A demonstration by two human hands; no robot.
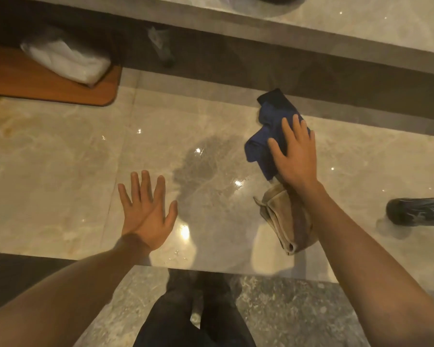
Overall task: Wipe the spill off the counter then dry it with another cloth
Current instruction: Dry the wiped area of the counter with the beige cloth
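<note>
Marble bench (pixel 60 159) viewed from above. Spill (pixel 206 169): dark wet patch at bench centre, between both hands. Left hand (pixel 147 211): open, fingers spread, palm down over bench, left of spill, gripping nothing. Right hand (pixel 295 156): open, laid flat on blue cloth (pixel 268 128), right of spill. Tan cloth (pixel 286 221): folded, near bench front edge, partly under right forearm, just nearer than blue cloth. Wooden board (pixel 48 88) at far left, white bag (pixel 68 61) on it. Dark bottle (pixel 419 211) lying at right edge.
</note>
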